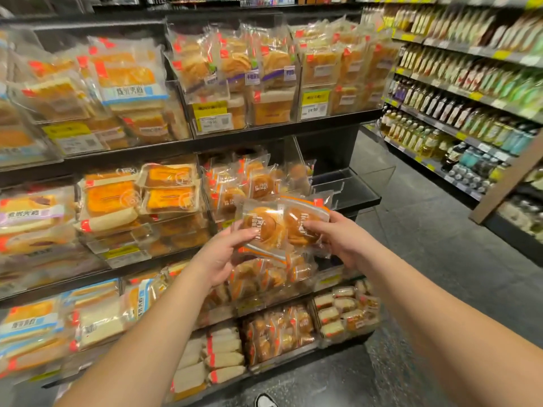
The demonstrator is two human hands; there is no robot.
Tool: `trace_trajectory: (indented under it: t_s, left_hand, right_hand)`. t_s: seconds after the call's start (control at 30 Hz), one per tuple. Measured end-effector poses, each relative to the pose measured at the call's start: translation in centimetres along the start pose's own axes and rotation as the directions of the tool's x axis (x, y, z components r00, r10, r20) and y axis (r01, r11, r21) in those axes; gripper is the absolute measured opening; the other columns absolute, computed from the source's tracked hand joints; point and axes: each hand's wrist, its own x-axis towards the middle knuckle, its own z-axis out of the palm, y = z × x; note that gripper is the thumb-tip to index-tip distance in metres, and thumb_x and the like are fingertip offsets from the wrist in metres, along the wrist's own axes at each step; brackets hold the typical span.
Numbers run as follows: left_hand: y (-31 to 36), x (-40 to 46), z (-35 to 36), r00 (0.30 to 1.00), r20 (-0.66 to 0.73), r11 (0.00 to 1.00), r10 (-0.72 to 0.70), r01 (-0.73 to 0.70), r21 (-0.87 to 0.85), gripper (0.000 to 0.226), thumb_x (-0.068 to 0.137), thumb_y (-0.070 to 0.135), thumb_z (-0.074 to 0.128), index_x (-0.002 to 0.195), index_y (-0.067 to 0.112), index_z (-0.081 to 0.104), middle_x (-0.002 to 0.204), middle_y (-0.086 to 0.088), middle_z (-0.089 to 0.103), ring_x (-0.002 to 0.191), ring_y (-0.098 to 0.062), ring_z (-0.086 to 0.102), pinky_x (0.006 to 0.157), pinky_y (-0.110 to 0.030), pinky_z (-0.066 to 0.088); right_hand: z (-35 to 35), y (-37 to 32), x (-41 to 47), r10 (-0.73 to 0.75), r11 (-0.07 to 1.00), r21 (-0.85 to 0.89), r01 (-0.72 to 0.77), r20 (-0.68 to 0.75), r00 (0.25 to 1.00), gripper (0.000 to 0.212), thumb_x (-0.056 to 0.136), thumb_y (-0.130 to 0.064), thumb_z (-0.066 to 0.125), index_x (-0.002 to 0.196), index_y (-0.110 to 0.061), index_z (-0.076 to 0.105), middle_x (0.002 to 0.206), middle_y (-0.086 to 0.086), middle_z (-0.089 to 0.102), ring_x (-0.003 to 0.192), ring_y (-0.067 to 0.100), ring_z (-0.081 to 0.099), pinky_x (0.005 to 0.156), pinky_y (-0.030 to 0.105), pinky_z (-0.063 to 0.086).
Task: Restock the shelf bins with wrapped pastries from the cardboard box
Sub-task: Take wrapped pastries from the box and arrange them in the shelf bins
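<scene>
On the far left the shelf bins [97, 254] hold flat wrapped slices in clear film with red corner tabs; their pale blue and lilac label bands carry Chinese characters too blurred to read, and the yellow price tags [209, 109] below show print that cannot be made out. Moving right, the middle-shelf bin of round buns [258, 183] shows brown pastries with white lettering across each wrapper, not legible. In front of that bin the left hand [223, 254] grips a wrapped pastry [261, 227] from its lower left, thumb lying across the front of the film and fingers curled behind it. Touching it on the right is a second wrapped pastry [302, 226], with an orange band along its top edge and the same white script, held by the right hand [340, 239], whose thumb presses the front while the fingers wrap the back. Both packs are held side by side, tilted, just before the bun bin. A price tag on the upper shelf [314, 108] reads what looks like 19.90. At far right stand shelves of bottles [458, 124], labels unreadable.
</scene>
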Motion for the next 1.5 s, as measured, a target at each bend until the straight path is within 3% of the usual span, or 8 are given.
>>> trace_trajectory:
  t_s: [0.17,0.37,0.6,0.77,0.9,1.2,1.33,1.5]
  left_hand:
    - [3.3,5.3,-2.5,0.999,-0.022,0.985,0.04,-0.036,0.17,0.106,0.052,0.039,0.093,0.145,0.025,0.044,0.14,0.005,0.056,0.116,-0.013,0.061,0.106,-0.036,0.044]
    - [7.1,9.7,-3.3,0.979,-0.093,0.857,0.181,-0.111,0.503,0.067,0.078,0.042,0.078,0.137,0.026,0.053,0.12,0.011,0.067,0.112,-0.012,0.061,0.097,-0.033,0.044]
    - [12.0,14.0,-0.6,0.924,0.048,0.524,0.379,-0.257,0.812,0.047,0.083,0.047,0.073,0.121,0.034,0.049,0.099,0.025,0.056,0.088,0.007,0.052,0.068,-0.018,0.039]
    - [12.9,18.0,1.1,0.938,0.145,0.262,0.314,-0.232,0.937,0.067,0.081,0.049,0.075,0.138,0.025,0.05,0.128,0.005,0.06,0.111,-0.015,0.056,0.086,-0.03,0.043]
    - [11.8,19.9,1.6,0.961,0.153,0.053,0.231,-0.17,0.984,0.078,0.082,0.048,0.074,0.146,0.018,0.041,0.143,-0.005,0.052,0.126,-0.025,0.053,0.095,-0.033,0.044]
    - [8.9,20.3,1.7,0.957,0.253,-0.366,0.145,-0.186,0.912,0.062,0.089,0.043,0.067,0.139,0.017,0.041,0.128,-0.007,0.062,0.116,-0.028,0.058,0.1,-0.041,0.043]
    - [8.2,20.3,1.8,0.966,0.222,-0.456,0.128,-0.142,0.878,0.053,0.093,0.044,0.062,0.135,0.019,0.045,0.127,-0.007,0.062,0.122,-0.029,0.052,0.102,-0.041,0.038]
    - [8.0,21.3,1.3,0.977,0.201,-0.434,0.069,-0.152,0.888,0.049,0.093,0.048,0.058,0.133,0.021,0.049,0.133,-0.006,0.057,0.129,-0.027,0.044,0.11,-0.044,0.031]
  right_hand:
    - [-2.3,-3.9,7.0,-0.001,0.998,-0.059,-0.007,-0.139,0.99,0.066,0.074,-0.035,0.085,0.13,-0.018,0.055,0.112,0.003,0.073,0.098,0.021,0.073,0.09,0.045,0.058]
    - [-2.0,-7.9,13.6,-0.086,0.972,-0.236,0.018,-0.282,0.955,0.049,0.083,-0.036,0.079,0.124,-0.02,0.057,0.109,0.0,0.071,0.095,0.017,0.071,0.085,0.039,0.06]
    - [-2.0,-9.3,16.2,-0.133,0.953,-0.302,0.022,-0.354,0.926,0.053,0.086,-0.04,0.074,0.131,-0.02,0.054,0.115,0.0,0.066,0.098,0.016,0.064,0.068,0.027,0.051]
    - [-3.1,-9.4,17.1,-0.131,0.946,-0.323,0.0,-0.383,0.914,0.057,0.087,-0.041,0.074,0.135,-0.02,0.051,0.119,0.001,0.064,0.101,0.017,0.063,0.075,0.029,0.053]
    - [-3.5,-9.3,17.8,-0.133,0.944,-0.331,0.002,-0.374,0.918,0.054,0.088,-0.038,0.073,0.134,-0.02,0.052,0.118,0.0,0.064,0.097,0.015,0.061,0.068,0.026,0.051]
    - [-3.5,-9.7,19.7,-0.208,0.869,-0.493,0.031,-0.309,0.928,0.048,0.088,-0.041,0.072,0.128,-0.022,0.054,0.11,-0.004,0.063,0.088,0.009,0.06,0.059,0.02,0.043]
    - [-3.4,-9.9,20.3,-0.242,0.783,-0.621,0.02,-0.275,0.93,0.048,0.087,-0.043,0.073,0.126,-0.021,0.054,0.106,-0.006,0.062,0.088,0.009,0.06,0.061,0.02,0.043]
    - [-2.6,-10.3,21.0,-0.25,0.669,-0.743,-0.017,-0.246,0.937,0.051,0.087,-0.044,0.072,0.128,-0.019,0.054,0.109,-0.003,0.064,0.091,0.012,0.059,0.073,0.026,0.046]
